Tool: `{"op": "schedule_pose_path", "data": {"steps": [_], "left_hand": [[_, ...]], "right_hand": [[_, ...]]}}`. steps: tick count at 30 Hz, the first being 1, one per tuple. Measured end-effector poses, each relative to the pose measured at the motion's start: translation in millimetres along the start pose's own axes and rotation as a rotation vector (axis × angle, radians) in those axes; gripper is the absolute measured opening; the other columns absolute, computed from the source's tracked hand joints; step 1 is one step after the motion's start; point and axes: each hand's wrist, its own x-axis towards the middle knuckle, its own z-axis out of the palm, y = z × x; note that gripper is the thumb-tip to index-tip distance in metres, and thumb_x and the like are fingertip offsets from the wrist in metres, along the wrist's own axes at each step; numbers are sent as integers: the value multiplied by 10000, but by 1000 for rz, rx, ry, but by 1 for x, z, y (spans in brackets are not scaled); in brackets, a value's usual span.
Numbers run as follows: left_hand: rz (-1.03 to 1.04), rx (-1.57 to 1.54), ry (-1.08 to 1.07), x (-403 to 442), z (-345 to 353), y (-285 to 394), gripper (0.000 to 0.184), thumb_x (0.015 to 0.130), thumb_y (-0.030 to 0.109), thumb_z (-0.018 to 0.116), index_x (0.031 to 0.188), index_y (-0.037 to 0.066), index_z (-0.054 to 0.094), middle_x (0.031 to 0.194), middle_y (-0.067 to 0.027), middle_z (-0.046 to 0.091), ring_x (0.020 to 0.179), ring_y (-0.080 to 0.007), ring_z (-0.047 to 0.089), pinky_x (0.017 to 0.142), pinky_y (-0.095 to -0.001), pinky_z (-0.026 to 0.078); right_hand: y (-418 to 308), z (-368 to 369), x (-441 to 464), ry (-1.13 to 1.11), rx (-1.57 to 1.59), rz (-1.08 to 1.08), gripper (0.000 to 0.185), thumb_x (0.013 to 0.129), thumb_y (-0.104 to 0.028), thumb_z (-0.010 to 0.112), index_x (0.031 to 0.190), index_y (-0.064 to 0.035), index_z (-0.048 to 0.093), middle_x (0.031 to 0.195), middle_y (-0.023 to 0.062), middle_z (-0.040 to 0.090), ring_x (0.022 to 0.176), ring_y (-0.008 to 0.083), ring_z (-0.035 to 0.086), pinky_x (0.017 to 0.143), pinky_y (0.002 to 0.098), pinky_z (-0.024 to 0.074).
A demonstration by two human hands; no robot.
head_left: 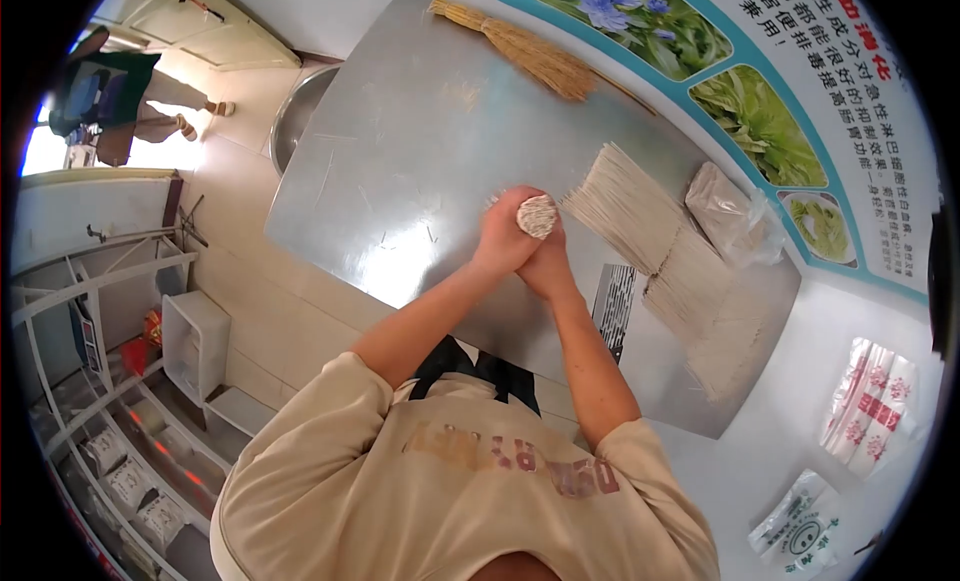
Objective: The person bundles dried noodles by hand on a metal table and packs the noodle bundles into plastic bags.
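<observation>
Above the metal table (360, 191), my left hand (503, 236) and my right hand (547, 265) are closed together around a bundle of dried noodles (537, 216). The bundle's round cut end faces up at me, and most of its length is hidden by my hands. Just to the right, a flat layer of loose dried noodles (630, 209) is spread on the metal. A second spread of noodles (712, 306) adjoins it nearer the table's right corner. Beside these lies a dark strip with printed writing (613, 306).
A straw hand broom (540, 59) lies along the far edge. At the right is a clear plastic bag (735, 216) with a pale block in it. Printed bags (870, 406) lie farther right. Shelving (100, 381) stands left; another person (110, 96) is near the doorway.
</observation>
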Motion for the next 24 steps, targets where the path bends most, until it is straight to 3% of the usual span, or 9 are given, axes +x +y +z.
{"op": "schedule_pose_path", "data": {"steps": [2, 4, 7, 12, 14, 15, 20, 23, 24], "left_hand": [[89, 235, -125, 3, 4, 12, 279, 749, 67, 774, 1005, 67, 663, 963, -95, 668, 931, -315, 639, 868, -398, 517], [458, 330, -315, 0, 6, 30, 335, 664, 128, 801, 968, 96, 664, 930, -83, 654, 913, -346, 619, 828, -426, 499], [763, 444, -556, -17, 12, 29, 228, 697, 148, 740, 891, 95, 633, 908, -69, 640, 925, -290, 618, 862, -382, 481], [1271, 735, -876, -44, 16, 12, 86, 767, 190, 618, 784, 135, 554, 872, -19, 610, 892, -212, 587, 911, -339, 444], [1296, 739, -921, -47, 6, 9, 104, 760, 209, 625, 782, 139, 551, 869, -9, 608, 906, -208, 581, 905, -345, 446], [1304, 798, -984, -46, 0, 10, 100, 766, 203, 626, 829, 139, 581, 891, -18, 618, 933, -213, 587, 920, -351, 444], [1326, 817, -870, -42, -42, 37, 258, 785, 163, 635, 1043, 147, 651, 1034, -56, 649, 1076, -246, 587, 979, -381, 434], [1043, 861, -974, -36, -81, 57, 473, 746, 128, 710, 1212, 139, 632, 1153, -83, 639, 1232, -269, 532, 1030, -423, 429], [626, 834, -855, -35, -94, 44, 526, 739, 145, 761, 1244, 122, 617, 1205, -80, 626, 1259, -265, 521, 1047, -435, 432]], "right_hand": [[11, -31, -24, -69, -5, 157, 606, 870, -169, 666, 1423, -21, 468, 1416, 180, 529, 1323, 342, 497, 1114, 404, 407], [39, -62, -55, -134, 251, 440, 566, 937, -203, 620, 1440, -2, 455, 1422, 155, 540, 1296, 297, 541, 1102, 398, 438], [36, -85, -65, -127, 1380, 1013, 666, 1062, -508, 369, 1415, 49, 459, 1336, 167, 601, 1224, 217, 598, 1044, 353, 481], [-7, -71, -31, -366, 1479, 1148, 890, 984, -715, 295, 1423, 40, 463, 1270, 212, 628, 1113, 282, 653, 957, 375, 534], [19, -56, -35, -605, 1467, 913, 893, 980, -717, 304, 1425, 41, 462, 1298, 209, 618, 1129, 282, 642, 973, 381, 525], [10, -50, -32, -510, 1484, 966, 665, 1022, -536, 472, 1409, 5, 490, 1162, 168, 655, 1061, 243, 647, 946, 365, 530], [17, -38, -9, -533, 1261, 972, 441, 879, -123, 695, 1285, 7, 585, 924, 53, 629, 802, 146, 630, 738, 301, 548], [14, -33, 0, -402, 1153, 942, 434, 842, -65, 720, 1252, 16, 599, 954, 62, 645, 815, 155, 639, 719, 313, 549], [14, -30, 2, -380, 1068, 839, 442, 823, -42, 732, 1243, 16, 603, 975, 70, 653, 846, 160, 645, 744, 315, 551]]}}
